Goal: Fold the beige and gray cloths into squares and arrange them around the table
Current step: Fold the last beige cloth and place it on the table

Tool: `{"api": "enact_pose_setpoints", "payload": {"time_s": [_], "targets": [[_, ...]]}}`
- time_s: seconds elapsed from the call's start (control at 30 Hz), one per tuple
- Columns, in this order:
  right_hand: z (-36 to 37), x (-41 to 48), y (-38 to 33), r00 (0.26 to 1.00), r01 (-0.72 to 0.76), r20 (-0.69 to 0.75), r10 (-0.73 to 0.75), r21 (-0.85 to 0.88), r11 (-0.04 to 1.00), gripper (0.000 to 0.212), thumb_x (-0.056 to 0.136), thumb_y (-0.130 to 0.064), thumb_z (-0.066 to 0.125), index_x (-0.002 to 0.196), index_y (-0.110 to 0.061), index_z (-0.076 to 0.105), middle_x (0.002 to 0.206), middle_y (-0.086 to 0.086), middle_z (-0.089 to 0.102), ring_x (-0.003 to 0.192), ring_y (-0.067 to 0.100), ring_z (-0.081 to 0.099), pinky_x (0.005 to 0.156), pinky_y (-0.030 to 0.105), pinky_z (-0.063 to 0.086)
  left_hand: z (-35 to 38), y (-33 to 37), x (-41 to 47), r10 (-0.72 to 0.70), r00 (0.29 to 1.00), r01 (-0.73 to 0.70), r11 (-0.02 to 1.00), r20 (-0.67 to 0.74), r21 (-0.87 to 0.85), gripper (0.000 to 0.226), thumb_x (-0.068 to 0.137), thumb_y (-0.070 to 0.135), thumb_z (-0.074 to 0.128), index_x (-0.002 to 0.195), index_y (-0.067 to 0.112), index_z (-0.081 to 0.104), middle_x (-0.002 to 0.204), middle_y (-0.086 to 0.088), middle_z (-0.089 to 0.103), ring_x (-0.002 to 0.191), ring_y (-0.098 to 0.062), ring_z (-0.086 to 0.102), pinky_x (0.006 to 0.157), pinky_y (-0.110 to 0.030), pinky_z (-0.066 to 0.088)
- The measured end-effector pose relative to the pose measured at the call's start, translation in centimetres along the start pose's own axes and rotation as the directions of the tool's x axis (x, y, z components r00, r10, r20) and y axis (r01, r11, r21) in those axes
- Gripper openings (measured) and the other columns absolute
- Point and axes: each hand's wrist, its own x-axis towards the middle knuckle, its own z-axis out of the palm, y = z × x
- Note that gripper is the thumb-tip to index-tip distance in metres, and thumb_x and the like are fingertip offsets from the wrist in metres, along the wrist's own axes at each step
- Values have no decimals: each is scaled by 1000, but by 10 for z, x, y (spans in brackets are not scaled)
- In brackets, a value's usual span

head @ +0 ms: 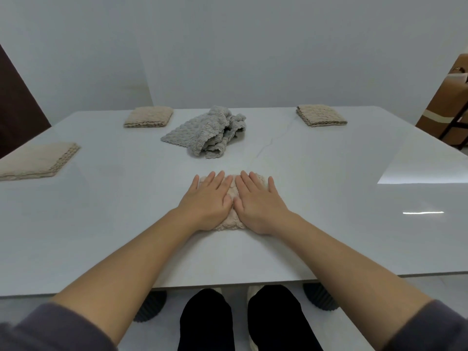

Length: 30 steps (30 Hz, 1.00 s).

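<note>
1. The gray heap [207, 131] lies crumpled and unfolded about the middle of the white table [329, 198] (it may be more than one cloth, but the count cannot be told).
2. On the person's side of the gray heap, directly in line with it and apart from it, the beige cloth [230, 222] lies flat on the table. It is folded small and mostly hidden under both hands.
3. The left hand [206, 198] lies palm down on the left half of the beige cloth. Its fingers are straight, slightly spread and point toward the gray heap; it presses and grips nothing.
4. The right hand [260, 201] lies the same way on the right half, flat and uncurled. The two hands sit side by side, thumbs almost meeting, with a strip of beige showing between them.
5. To the left of the gray heap and slightly beyond it, the far-left beige square [149, 117] lies folded near the table's far edge.
6. To the right of the gray heap, well apart from it, the far-right beige square [321, 115] lies folded near that same far edge.
7. To the left of the gray heap and nearer the person, the near-left beige square [38, 159] lies folded at the table's left edge, partly cut off by the picture's edge.
8. Far to the right of the gray heap, off the table, stands a cardboard box [445, 102].
</note>
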Motion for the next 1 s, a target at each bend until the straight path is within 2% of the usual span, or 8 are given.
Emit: {"api": "enact_pose_setpoints", "payload": {"time_s": [0.23, 0.57, 0.63, 0.73, 0.9, 1.0], "targets": [[1, 3, 0, 1000, -26, 15, 26, -3, 1000, 60, 102, -38, 15, 155, -12, 2, 163, 5, -5, 149, 21, -9, 116, 56, -9, 3, 0, -2, 2, 1000, -2, 1000, 1, -27, 56, 101, 35, 15, 154, 24, 1, 162, -2, -5, 148, -19, -7, 119, -44, -6], [-7, 5, 1, 998, -19, 62, 22, -48, 999, 60, 102, -39, 14, 155, -11, 4, 163, 6, -3, 149, 21, -7, 116, 57, -11, 1, 1, -3, -14, 1000, 14, 1000, 4, -12, 57, 101, 35, 14, 154, 21, 0, 162, -4, -9, 148, -19, -9, 120, -42, -7], [-17, 6, 2, 996, -5, 93, 7, -17, 1000, 60, 101, -36, 16, 154, -11, 4, 163, 7, -4, 149, 23, -7, 116, 57, -11, -1, -1, -6, -9, 1000, 8, 998, -14, -61, 57, 102, 33, 15, 154, 20, -3, 161, -5, -12, 148, -19, -13, 120, -41, -7], [-25, 6, 1, 999, 21, 27, -21, 1, 1000, 61, 100, -34, 17, 155, -12, 2, 163, 8, -7, 149, 24, -10, 116, 56, -10, -5, -9, -12, -55, 995, 42, 988, -84, -150, 59, 101, 30, 17, 154, 16, -6, 160, -5, -15, 147, -17, -15, 120, -40, -7], [-2, -2, -6, 1000, -28, -3, 27, -39, 999, 59, 101, -42, 13, 155, -23, 1, 163, 4, -7, 148, 29, -11, 114, 60, -13, 5, -12, -19, -58, 998, 57, 991, -7, -119, 58, 102, 32, 15, 154, 15, -5, 161, -2, -14, 147, -13, -14, 119, -41, -8], [2, 0, -6, 999, -48, -5, 48, -61, 997, 59, 101, -43, 13, 155, -24, 3, 163, 3, -3, 149, 28, -7, 111, 62, -14, 6, -12, -15, -45, 999, 45, 998, -5, -43, 59, 101, 34, 15, 154, 13, 0, 162, -3, -8, 148, -14, -11, 119, -43, -8]]}}
